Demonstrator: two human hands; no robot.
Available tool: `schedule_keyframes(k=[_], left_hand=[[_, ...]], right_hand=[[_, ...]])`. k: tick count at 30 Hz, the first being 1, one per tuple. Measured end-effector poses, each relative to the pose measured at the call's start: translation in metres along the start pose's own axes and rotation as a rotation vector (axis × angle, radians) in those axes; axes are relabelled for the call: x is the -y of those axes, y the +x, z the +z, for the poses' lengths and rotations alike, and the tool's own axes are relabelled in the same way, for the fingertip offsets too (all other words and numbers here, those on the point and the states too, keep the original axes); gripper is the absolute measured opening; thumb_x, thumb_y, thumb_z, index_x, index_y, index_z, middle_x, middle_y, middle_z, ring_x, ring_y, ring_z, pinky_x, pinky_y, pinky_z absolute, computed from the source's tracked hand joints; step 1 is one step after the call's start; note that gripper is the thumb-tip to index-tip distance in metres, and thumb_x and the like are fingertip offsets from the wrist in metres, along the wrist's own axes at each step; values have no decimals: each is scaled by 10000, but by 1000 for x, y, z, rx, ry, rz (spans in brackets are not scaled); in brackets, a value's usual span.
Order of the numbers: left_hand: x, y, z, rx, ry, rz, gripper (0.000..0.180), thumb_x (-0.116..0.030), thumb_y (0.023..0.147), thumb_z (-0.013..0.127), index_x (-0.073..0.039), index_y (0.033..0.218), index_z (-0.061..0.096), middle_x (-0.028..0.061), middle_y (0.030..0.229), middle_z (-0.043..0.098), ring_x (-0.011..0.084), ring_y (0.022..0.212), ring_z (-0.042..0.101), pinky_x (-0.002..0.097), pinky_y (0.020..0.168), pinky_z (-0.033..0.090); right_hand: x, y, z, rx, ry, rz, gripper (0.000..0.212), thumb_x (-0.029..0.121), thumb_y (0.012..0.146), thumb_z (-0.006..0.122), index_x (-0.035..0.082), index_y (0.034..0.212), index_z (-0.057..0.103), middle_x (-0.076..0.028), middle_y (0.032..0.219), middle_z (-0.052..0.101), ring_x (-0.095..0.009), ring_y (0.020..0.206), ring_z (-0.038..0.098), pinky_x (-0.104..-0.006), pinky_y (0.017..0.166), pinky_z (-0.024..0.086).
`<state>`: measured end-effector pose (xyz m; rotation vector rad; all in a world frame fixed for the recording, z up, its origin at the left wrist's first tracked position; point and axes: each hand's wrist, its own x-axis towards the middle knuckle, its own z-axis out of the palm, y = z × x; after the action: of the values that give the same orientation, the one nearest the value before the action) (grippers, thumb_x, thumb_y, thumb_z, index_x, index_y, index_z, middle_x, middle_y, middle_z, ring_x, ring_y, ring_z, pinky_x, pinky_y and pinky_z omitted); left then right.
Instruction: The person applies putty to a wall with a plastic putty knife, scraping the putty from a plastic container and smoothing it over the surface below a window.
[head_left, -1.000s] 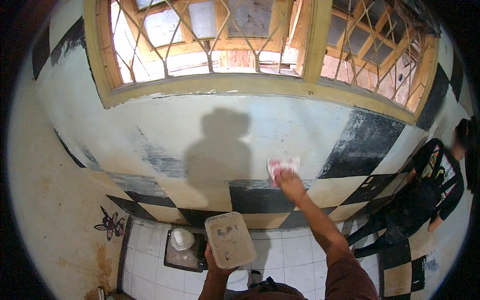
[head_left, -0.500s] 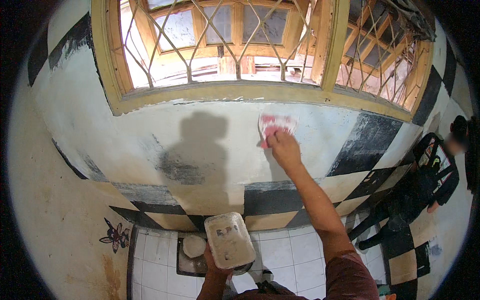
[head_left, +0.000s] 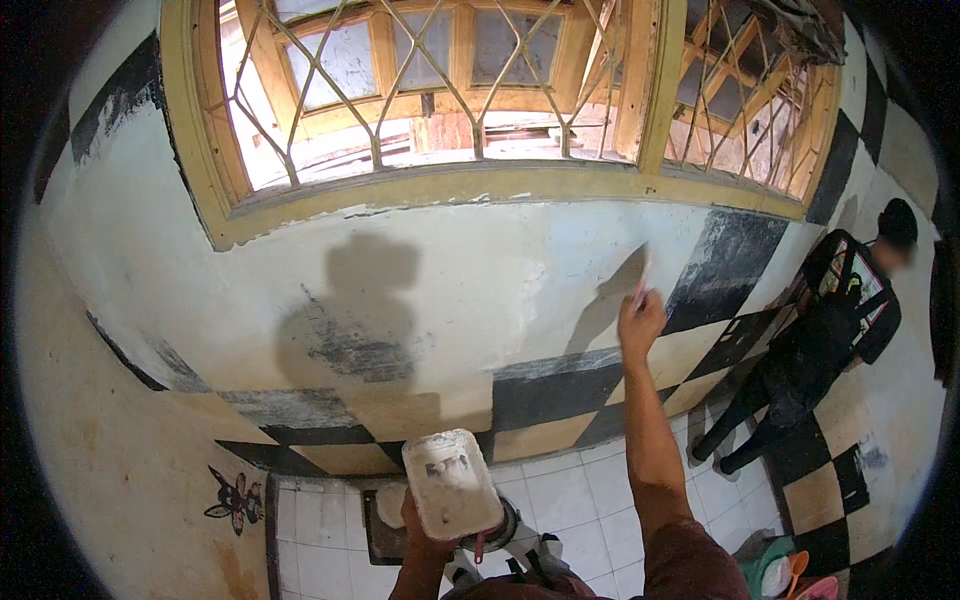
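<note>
My right hand (head_left: pixel 642 326) is closed around a flat putty scraper (head_left: pixel 643 277) with a reddish handle, held up at the wall below the window. The scraper shows almost edge-on, its top end at or very close to the wall, where its shadow meets it. White filler covers much of the painted wall (head_left: pixel 480 260) around it, beside a worn black square. Low in front of me, my left hand (head_left: pixel 422 532) grips the side of a pale rectangular tub (head_left: pixel 462 497), smeared inside with whitish filler. My left fingers are partly hidden beneath the tub.
Above is a yellow wooden window frame (head_left: pixel 430 190) with a metal grille. To the right stands a person (head_left: pixel 800 350) in dark clothes and a cap. On the white tiled floor (head_left: pixel 575 510), a dark board (head_left: pixel 385 545) lies under the tub; a green bag (head_left: pixel 765 565) sits at lower right.
My right hand has moved right and slightly down along the wall. The scraper has turned from broad face to nearly edge-on. The tub stays in my left hand, and the view has shifted slightly.
</note>
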<state>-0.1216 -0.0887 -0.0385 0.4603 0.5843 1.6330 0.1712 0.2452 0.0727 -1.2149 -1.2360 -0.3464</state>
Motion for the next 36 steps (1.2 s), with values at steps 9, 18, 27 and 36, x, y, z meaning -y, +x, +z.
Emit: schedule_keyframes(k=[9, 18, 27, 36], left_hand=[[-13, 9, 1, -87, 839, 263, 645, -377, 791, 710, -67, 1290, 441, 130, 1221, 538, 275, 1110, 548, 457, 897, 482], [-20, 30, 16, -105, -384, -78, 487, -443, 963, 355, -93, 1270, 496, 105, 1159, 591, 284, 1061, 588, 463, 919, 484], [2, 41, 30, -22, -497, -97, 472, -417, 978, 345, -84, 1274, 499, 109, 1157, 601, 277, 1051, 600, 446, 910, 497], [26, 53, 21, -95, -73, 112, 528, -275, 862, 612, -75, 1315, 428, 112, 1201, 573, 240, 1059, 593, 389, 893, 512]], right_hand=[[127, -71, 79, 365, 265, -184, 224, 239, 865, 620, 41, 970, 625, -175, 905, 631, -362, 813, 625, -426, 717, 502], [159, -109, -9, 848, 671, 158, 228, 21, 776, 614, 35, 1003, 600, -94, 857, 616, -283, 775, 633, -394, 688, 515], [131, -105, -88, 622, 1573, 1295, 415, -4, 823, 596, 21, 1230, 519, -83, 1114, 608, -202, 1009, 620, -332, 871, 531], [97, -135, -112, 734, 1346, 1332, 293, 148, 884, 628, 80, 1164, 578, -19, 1025, 650, -148, 855, 660, -302, 662, 558]])
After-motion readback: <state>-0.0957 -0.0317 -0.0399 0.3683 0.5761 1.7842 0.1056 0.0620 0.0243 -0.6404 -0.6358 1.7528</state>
